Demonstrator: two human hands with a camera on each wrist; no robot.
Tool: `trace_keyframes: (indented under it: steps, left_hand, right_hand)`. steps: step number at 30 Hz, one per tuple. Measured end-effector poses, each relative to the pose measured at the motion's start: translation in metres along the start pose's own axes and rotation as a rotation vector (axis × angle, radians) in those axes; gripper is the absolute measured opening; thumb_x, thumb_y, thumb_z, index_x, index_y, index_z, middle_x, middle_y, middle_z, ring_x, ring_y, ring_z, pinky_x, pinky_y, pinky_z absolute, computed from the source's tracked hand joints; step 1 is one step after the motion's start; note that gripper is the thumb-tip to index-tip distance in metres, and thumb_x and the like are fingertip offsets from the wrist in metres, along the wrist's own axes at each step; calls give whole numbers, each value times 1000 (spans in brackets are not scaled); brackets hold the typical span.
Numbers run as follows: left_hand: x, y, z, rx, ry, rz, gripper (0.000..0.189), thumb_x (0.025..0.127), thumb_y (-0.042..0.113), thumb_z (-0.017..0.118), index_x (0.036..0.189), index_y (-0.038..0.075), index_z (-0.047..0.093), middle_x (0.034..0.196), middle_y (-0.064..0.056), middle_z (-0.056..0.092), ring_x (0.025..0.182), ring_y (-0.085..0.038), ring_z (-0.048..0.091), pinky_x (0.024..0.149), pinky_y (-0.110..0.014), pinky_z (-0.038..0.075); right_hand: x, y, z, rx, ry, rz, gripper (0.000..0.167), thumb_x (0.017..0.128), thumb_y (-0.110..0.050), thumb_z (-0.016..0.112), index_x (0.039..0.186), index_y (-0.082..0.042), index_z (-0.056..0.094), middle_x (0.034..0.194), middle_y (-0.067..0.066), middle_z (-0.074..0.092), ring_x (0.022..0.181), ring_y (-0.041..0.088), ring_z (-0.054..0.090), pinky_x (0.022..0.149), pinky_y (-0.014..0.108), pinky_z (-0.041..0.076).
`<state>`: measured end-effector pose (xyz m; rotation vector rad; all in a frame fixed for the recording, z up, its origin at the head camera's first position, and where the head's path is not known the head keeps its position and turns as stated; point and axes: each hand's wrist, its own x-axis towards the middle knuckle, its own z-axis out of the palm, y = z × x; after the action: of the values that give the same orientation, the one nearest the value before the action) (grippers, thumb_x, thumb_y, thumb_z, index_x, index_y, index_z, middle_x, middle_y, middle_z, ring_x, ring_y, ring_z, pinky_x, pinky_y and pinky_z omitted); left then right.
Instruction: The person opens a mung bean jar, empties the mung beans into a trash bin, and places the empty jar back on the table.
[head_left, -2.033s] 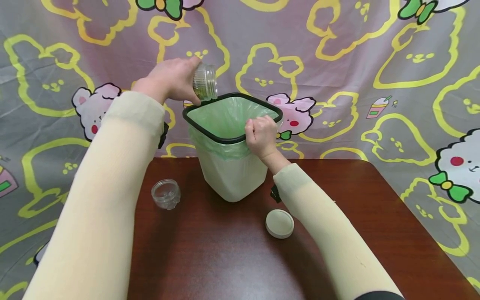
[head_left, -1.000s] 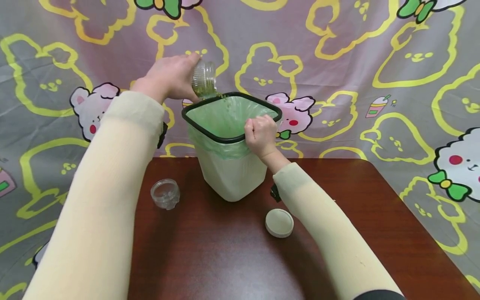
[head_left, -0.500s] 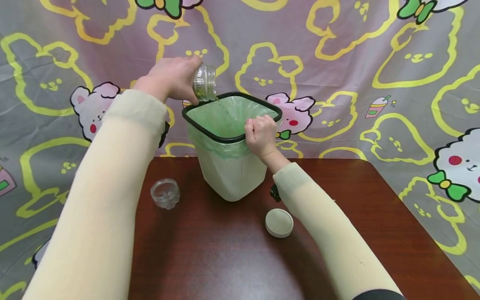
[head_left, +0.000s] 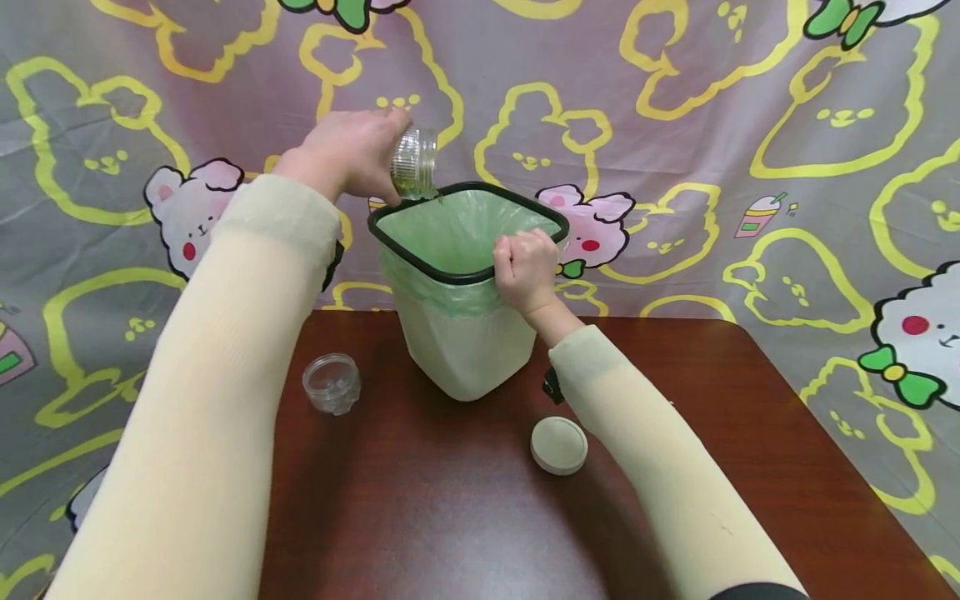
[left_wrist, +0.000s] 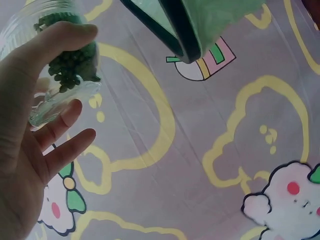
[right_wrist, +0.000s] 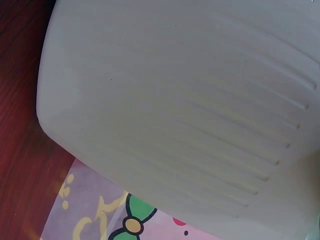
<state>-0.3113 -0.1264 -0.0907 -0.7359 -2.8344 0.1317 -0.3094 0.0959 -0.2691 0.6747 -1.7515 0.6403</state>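
Note:
My left hand (head_left: 341, 154) grips a clear ribbed jar (head_left: 417, 162), tilted on its side with its mouth at the back-left rim of a trash bin (head_left: 468, 354). Small green pellets (left_wrist: 75, 65) show inside the jar in the left wrist view, and a few dark bits lie at its mouth in the head view. The bin is white, with a green plastic liner (head_left: 450, 237) held under a black rim. At the bin's right corner my right hand (head_left: 525, 271) grips the rim with curled fingers. In the right wrist view only the bin's ribbed wall (right_wrist: 165, 100) shows, not the hand.
On the brown table (head_left: 442, 508), a small clear round container (head_left: 332, 385) stands left of the bin. A round white lid (head_left: 558, 447) lies on the front right, near my right forearm. A patterned curtain (head_left: 675, 125) hangs behind the table.
Green pellets spilled from the jar's mouth toward the bin a second ago; fewer show there now. The jar tipped down, then rose slightly. My right hand has stayed on the rim.

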Motion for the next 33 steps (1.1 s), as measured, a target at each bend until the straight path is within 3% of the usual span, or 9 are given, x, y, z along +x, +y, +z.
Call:
trace_keyframes:
  steps: [7,12,19,24,30,33]
  left_hand:
    - [1,0,2,0,-12,-4,85,69,22,77,138,-2,33,124,-24,52,109,-40,51,90,-58,42]
    - [2,0,1,4,35,-4,95,68,28,81,142,-1,30,122,-25,53,106,-41,52,90,-58,43]
    - [4,1,2,22,-43,-7,85,71,23,78,138,-2,33,124,-24,52,108,-42,52,89,-59,41]
    - [2,0,5,21,-44,-13,84,72,22,79,138,-2,33,127,-24,51,107,-42,52,90,-59,41]
    - [3,1,3,38,63,16,92,69,28,80,141,0,31,124,-23,52,102,-40,54,84,-57,45]
    - [5,3,1,63,83,34,92,68,28,81,140,1,32,124,-23,51,102,-40,54,83,-58,45]
  right_hand:
    - [-2,1,-1,-1,-8,0,45,89,-14,35,45,-4,40,43,8,38,43,29,40,54,43,38]
    - [-1,2,-1,3,-5,-5,45,89,-13,35,44,-4,40,43,8,38,42,28,40,53,43,37]
    - [-1,1,0,4,-19,4,46,89,-13,35,44,-4,39,43,8,37,42,28,39,53,42,37]
    - [-3,0,0,18,-32,16,47,89,-15,35,44,-4,38,42,7,35,41,26,37,52,41,35]
    - [-1,1,-2,14,-19,8,47,89,-14,35,43,-4,38,42,8,36,41,27,37,51,42,36]
    - [0,1,-2,12,-16,6,47,89,-14,35,43,-4,39,42,8,36,41,27,38,52,42,37]
